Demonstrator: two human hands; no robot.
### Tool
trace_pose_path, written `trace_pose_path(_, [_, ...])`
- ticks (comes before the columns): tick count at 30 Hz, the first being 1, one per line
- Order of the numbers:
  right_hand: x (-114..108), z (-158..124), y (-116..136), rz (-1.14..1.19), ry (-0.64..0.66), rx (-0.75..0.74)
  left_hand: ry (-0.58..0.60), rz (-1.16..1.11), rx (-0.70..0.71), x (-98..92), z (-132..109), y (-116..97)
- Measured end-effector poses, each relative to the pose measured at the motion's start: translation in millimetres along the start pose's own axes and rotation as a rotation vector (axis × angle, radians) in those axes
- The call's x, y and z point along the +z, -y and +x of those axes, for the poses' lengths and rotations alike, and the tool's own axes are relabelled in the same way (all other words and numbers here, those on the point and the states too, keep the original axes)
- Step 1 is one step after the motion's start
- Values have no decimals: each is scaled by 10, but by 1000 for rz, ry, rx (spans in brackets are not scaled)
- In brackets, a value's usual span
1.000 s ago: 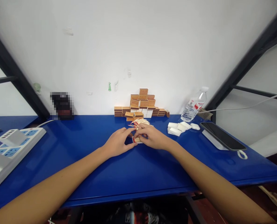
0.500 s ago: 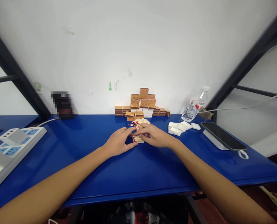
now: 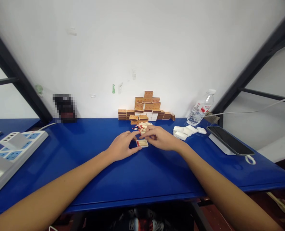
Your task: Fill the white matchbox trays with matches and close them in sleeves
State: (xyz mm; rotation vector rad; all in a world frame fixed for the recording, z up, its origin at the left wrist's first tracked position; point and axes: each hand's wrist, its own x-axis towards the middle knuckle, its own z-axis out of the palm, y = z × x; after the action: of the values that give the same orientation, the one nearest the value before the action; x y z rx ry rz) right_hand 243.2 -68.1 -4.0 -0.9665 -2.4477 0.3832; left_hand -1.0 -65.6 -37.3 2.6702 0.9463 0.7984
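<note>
A small open matchbox tray (image 3: 142, 143) filled with red-tipped matches lies on the blue table (image 3: 137, 173). My left hand (image 3: 121, 147) curls around its left end, thumb and fingers touching it. My right hand (image 3: 162, 138) rests just right of the tray, fingers bent toward a loose heap of matches (image 3: 142, 127) behind it; whether it pinches any match is hidden. Behind the heap stands a stack of brown matchboxes (image 3: 146, 107) against the wall.
Several white inner trays (image 3: 183, 132) lie right of the hands, with a water bottle (image 3: 200, 109) and a phone on a stand (image 3: 230, 141) beyond. A white power strip (image 3: 10, 150) sits at far left. Black shelf struts frame both sides.
My right hand has lifted off the tray and shifted back toward the match heap, uncovering the filled tray. My left hand has stayed in place.
</note>
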Motion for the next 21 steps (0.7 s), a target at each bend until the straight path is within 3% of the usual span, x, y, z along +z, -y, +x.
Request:
trace_pose_path(6, [-163, -28, -204, -285, -218, 208, -15, -8, -14, -30, 5, -27])
trace_pose_path(13, [-447, -170, -475, -584, -277, 501, -17, 1, -6, -36, 3, -10])
trace_pose_path(18, [-785, -277, -820, -554, -492, 824, -19, -11, -24, -33, 3, 0])
trace_pose_path(21, [-865, -235, -1078, -471, -485, 939, -21, 0, -35, -27, -3, -2])
